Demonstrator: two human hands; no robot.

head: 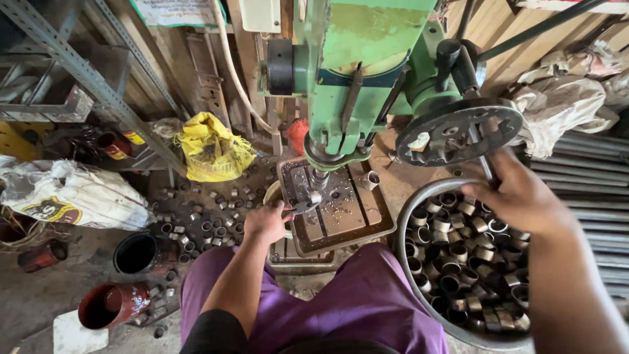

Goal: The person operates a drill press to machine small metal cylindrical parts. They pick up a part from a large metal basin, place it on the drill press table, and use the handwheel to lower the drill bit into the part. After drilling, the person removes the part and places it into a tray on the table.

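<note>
A person sits at a green drill press [354,72], purple-clad knees just below its slotted metal table [341,210]. The left hand [267,223] rests at the table's left edge, its fingers [285,208] closed narrowly on a small metal ring piece [308,203] that sits directly under the spindle [320,178]. The right hand [517,196] is raised to the right, fingers wrapped around a spoke handle [486,167] of the black feed wheel [458,131]. The ring looks like a short steel sleeve: stiff, fairly heavy for its size, probably slick with oil and sharp at the cut edges, so it is best pinched by its outer wall, well clear of the bit. Near right, a round metal basin [419,196] is heaped with similar rings [465,262]. More of them lie scattered on the floor [39,295] to the left, by a yellow bag [209,147], a white sack [72,193], a black can [136,253] and a red can [113,305]. Another loose ring [371,179] lies on the far right of the table.
</note>
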